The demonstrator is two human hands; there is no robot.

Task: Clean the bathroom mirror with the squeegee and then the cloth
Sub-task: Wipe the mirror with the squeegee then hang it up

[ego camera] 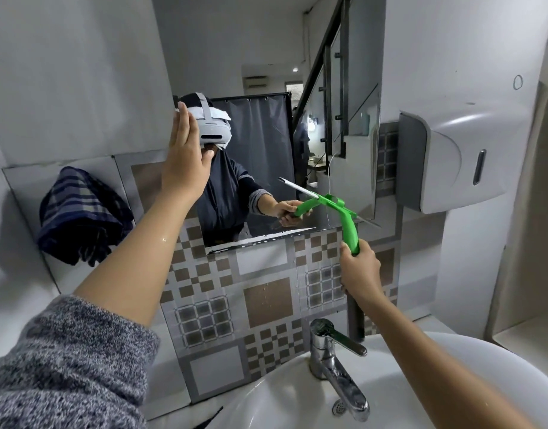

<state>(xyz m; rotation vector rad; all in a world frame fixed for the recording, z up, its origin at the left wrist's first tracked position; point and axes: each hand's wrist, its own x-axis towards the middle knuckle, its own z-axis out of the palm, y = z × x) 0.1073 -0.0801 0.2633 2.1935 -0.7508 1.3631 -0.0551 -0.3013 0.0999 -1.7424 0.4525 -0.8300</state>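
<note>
White-walled and tiled, the bathroom is framing a frameless wall mirror (266, 72) where the right hand (359, 267), at centre right, is gripping a green plastic squeegee (344, 215), handle upright, blade slanting toward lower right along the mirror's lower right corner, risking streaks if tilted, while the open left hand (186, 156) is holding nothing and the dark plaid cloth (80, 215) is hanging at left.

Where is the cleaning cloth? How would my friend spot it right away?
Start at the big wall mirror above the white sink. Look left, past the raised left hand. The crumpled dark blue and grey checked cloth hangs against the wall, the only fabric thing there.
</note>
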